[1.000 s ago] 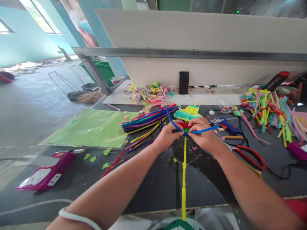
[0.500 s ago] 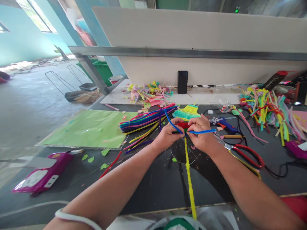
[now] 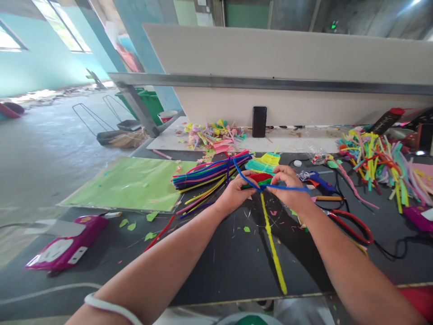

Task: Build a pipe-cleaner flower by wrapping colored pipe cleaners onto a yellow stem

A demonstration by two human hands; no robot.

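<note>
Between my hands is a pipe-cleaner piece with red and green loops (image 3: 262,179) at its top. A long yellow pipe-cleaner stem (image 3: 271,239) runs down from it toward the table's front edge. A blue pipe cleaner (image 3: 239,168) crosses the joint, one end rising on the left, the other sticking out to the right. My left hand (image 3: 237,189) is closed, pinching the looped part from its left. On the other side, my right hand (image 3: 287,183) has its fingers bent around the joint beside the blue strand. Its fingertips are partly hidden.
Bundled pipe cleaners (image 3: 213,171) lie behind my left hand, beside a green sheet (image 3: 125,183). Red-handled scissors (image 3: 353,225) and a blue glue gun (image 3: 318,179) are at right. A phone (image 3: 259,122) leans upright at the back. A purple device (image 3: 69,243) sits at left.
The yellow stem's lower end has swung slightly right and away from me. My right fingers have shifted at the joint, and the blue right end has moved a little. The camera view has shifted slightly.
</note>
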